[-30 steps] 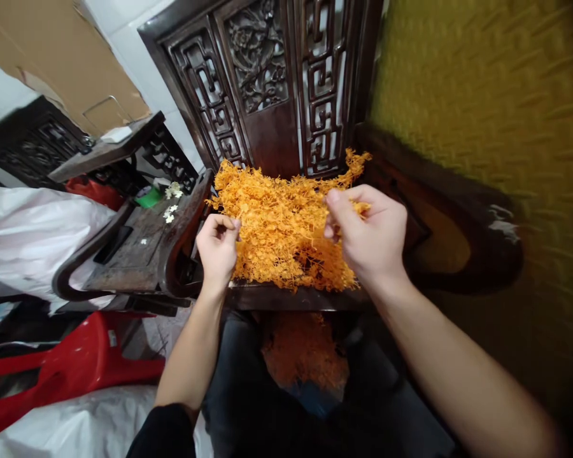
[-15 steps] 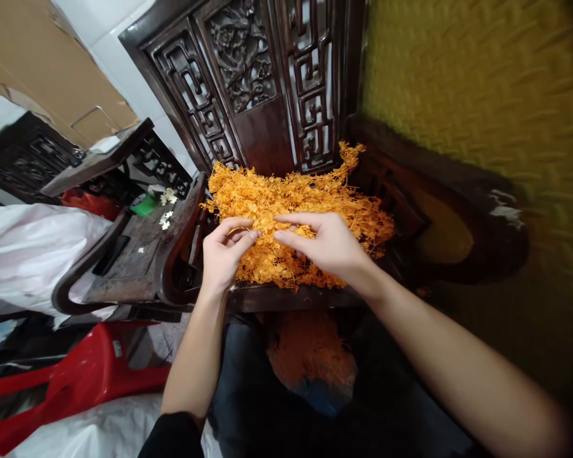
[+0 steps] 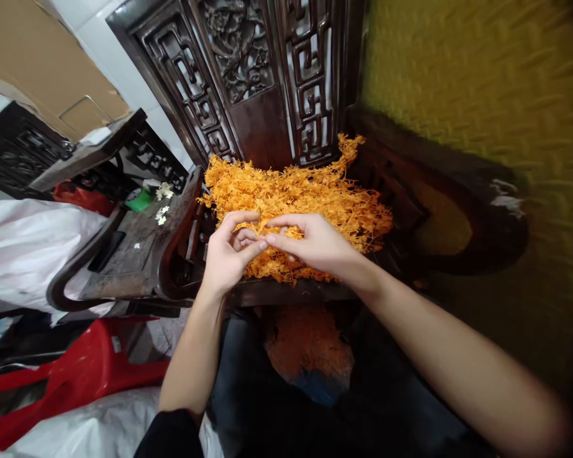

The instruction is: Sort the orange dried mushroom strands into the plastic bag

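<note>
- Pinching at frame centre, your left hand [image 3: 226, 254] and right hand [image 3: 315, 245] meet fingertip to fingertip, grasping strands from the orange sprig pile [image 3: 305, 197] on the chair seat [image 3: 286, 292]
- Tease gently, one sprig

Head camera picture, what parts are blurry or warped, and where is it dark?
Head view: the yellow wall on the right is smeared; the chair back leans, wide-angle warp; the orange pile and both hands, left and right, are fairly sharp; below the seat it falls into shadow.
</note>
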Tool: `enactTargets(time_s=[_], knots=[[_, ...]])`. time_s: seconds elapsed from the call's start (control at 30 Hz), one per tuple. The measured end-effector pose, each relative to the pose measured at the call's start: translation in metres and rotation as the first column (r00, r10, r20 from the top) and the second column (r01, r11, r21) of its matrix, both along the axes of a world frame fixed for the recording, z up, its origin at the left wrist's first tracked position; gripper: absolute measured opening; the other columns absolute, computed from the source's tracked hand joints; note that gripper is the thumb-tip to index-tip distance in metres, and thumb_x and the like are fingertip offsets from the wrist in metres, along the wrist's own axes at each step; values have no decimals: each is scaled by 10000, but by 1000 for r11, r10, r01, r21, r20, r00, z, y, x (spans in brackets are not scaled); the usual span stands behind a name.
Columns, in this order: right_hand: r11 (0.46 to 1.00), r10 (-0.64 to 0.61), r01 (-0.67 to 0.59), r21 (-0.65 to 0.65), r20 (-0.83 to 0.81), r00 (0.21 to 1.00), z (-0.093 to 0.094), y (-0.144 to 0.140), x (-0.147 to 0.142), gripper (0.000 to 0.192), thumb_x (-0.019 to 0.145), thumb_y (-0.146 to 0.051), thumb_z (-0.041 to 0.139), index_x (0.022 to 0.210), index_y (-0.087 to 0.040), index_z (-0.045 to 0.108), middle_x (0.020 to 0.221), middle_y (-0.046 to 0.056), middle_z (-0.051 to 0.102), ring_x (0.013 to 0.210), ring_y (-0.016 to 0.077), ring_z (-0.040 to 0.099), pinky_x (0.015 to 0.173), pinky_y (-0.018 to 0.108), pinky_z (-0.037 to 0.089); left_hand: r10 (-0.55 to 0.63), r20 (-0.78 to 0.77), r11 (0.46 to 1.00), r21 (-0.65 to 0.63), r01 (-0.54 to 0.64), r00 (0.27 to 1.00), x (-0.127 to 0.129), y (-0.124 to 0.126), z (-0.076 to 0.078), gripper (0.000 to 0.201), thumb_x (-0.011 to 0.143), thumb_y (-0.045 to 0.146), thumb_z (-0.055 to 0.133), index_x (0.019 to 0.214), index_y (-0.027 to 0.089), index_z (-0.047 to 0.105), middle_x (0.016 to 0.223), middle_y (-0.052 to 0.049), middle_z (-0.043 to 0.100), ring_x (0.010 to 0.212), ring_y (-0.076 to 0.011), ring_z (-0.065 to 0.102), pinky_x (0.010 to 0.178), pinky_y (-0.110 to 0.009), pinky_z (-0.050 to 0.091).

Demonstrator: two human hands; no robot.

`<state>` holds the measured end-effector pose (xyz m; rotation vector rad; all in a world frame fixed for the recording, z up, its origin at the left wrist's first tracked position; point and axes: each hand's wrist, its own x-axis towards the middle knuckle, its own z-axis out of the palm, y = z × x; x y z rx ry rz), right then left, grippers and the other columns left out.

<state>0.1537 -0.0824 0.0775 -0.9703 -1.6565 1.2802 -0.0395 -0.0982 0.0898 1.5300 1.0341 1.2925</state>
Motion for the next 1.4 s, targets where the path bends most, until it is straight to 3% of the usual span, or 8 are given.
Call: enactTargets(time_s=[0.3,0.43,0.53,1.0,1.1,1.17,1.27,1.4], knots=[[951,-170,114,286,181,969,8,-6,1,305,931,-432,622,791,-178,719,645,5,653,582,138,533,610,298,361,92,222,993,-95,-72,971,-3,0,1,512,599,151,935,1067,207,734,966,-9,649,737,-103,686,715,-268,638],[805,-478,408,430,65,876,4,10,25,203,908,-346,638,807,-188,715,798,50,730,713,183,630,699,339,442,129,334,992,-27,-127,934,-24,1,18,495,568,118,939,1015,216,748,873,16,643,686,-66,638,612,-178,590],[611,-733,766,198,-225,642,-2,31,54,234,868,-436,680,800,-212,682,638,33,635,554,185,593,533,338,419,146,488,981,39,-189,860,-44,-1,32,514,533,78,943,982,240,751,872,29,611,707,-26,589,615,-93,546],[787,-599,576,-219,-491,633,-1,38,35,176,772,-441,830,806,-310,718,770,30,609,594,206,629,493,404,528,168,500,888,298,-351,850,-46,-41,60,476,744,566,801,1135,335,655,993,6,573,570,-44,398,401,-109,395],[815,-576,475,-331,-541,613,-3,45,45,200,738,-394,844,793,-249,718,803,20,586,549,136,573,445,314,473,24,371,936,318,-151,929,-47,-41,60,461,732,689,740,1039,347,706,847,14,607,469,-41,404,356,-146,387],[857,-514,354,-374,-577,635,-4,50,54,250,727,-401,841,775,-218,678,761,5,567,515,101,508,420,259,399,-331,91,935,166,313,939,-45,-42,62,501,659,756,751,864,299,758,698,-10,627,420,-70,486,375,-197,451],[903,-395,152,-401,-642,656,-2,51,65,334,762,-483,800,777,-215,601,636,-35,485,489,83,399,425,223,287,-832,-301,553,-396,733,466,-35,-48,65,476,737,652,770,960,235,819,757,-97,752,619,-197,724,602,-282,609],[924,-326,77,-375,-664,673,4,42,60,467,820,-631,699,730,-225,486,597,-58,420,489,83,367,477,231,324,-218,-759,969,-92,230,613,-13,-50,49,465,950,531,591,1260,212,729,991,-101,801,816,-216,760,793,-351,616]])
